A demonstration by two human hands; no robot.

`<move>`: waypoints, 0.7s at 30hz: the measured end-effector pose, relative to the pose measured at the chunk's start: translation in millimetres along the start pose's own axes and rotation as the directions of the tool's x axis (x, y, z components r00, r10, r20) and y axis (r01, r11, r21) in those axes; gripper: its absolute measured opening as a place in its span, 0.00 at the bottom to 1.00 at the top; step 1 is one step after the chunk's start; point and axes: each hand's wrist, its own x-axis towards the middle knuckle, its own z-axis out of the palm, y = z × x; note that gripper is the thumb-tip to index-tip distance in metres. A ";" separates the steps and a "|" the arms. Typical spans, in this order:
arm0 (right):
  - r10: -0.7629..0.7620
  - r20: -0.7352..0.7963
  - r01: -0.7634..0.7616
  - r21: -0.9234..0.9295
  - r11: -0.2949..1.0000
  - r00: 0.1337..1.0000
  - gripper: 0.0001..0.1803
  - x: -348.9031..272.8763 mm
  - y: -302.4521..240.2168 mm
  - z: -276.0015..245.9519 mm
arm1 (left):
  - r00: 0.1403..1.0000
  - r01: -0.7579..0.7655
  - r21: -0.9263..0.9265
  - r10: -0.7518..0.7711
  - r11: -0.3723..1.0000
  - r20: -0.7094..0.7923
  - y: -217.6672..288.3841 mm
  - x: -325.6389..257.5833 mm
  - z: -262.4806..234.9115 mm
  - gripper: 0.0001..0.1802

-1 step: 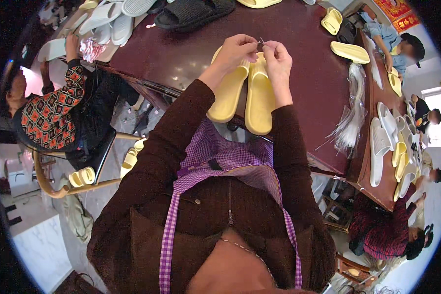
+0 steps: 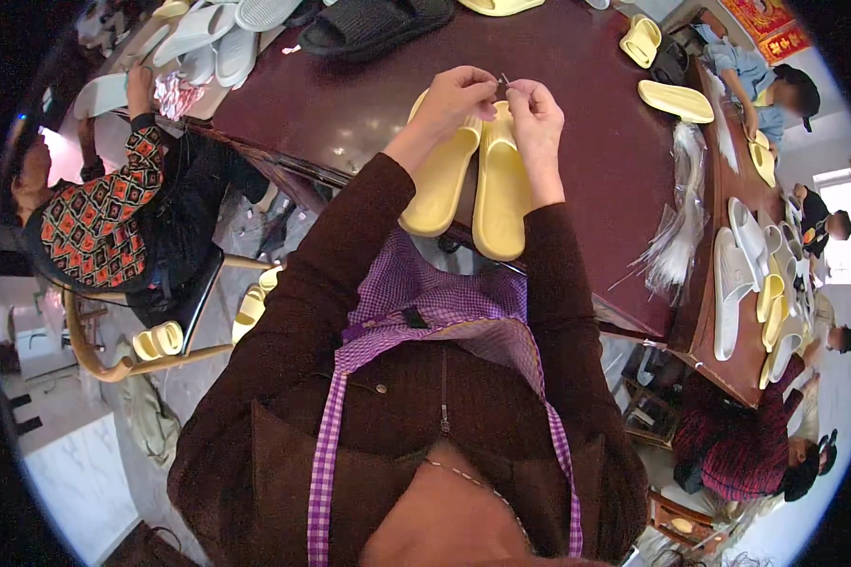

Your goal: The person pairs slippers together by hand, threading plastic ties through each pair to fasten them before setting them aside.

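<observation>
A pair of yellow slide slippers lies side by side at the table's near edge, the left slipper (image 2: 437, 194) and the right slipper (image 2: 503, 203) with their heels toward me. Over their front ends my left hand (image 2: 463, 99) and my right hand (image 2: 537, 113) meet, thumbs and fingers pinched. A small thin dark piece (image 2: 503, 81) shows between the fingertips, too small to name. Both hands appear closed on it. My wrists and fingers hide parts of the slippers' straps and toes.
Black slippers (image 2: 373, 24) and grey slippers (image 2: 199, 38) lie at the far left. A bundle of clear plastic strands (image 2: 679, 217) and a yellow slipper (image 2: 675, 100) are on the right. Beyond, more slippers (image 2: 733, 293) line another table. A co-worker (image 2: 95, 217) sits at left.
</observation>
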 end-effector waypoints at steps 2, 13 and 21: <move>-0.065 -0.005 0.065 -0.051 0.997 0.998 0.03 -0.7 2.9 0.0 | 1.000 0.001 -0.008 -0.001 1.000 -0.004 0.0 0.4 1.0 0.09; -0.081 -0.024 0.072 -0.261 0.963 0.996 0.05 2.7 11.9 1.4 | 0.998 0.051 -0.107 -0.054 0.993 -0.022 -0.6 5.9 -3.1 0.07; -0.042 -0.017 0.036 -0.258 0.966 0.999 0.04 4.7 13.2 3.7 | 0.998 0.058 -0.109 -0.060 0.992 -0.016 -2.4 9.1 -5.0 0.06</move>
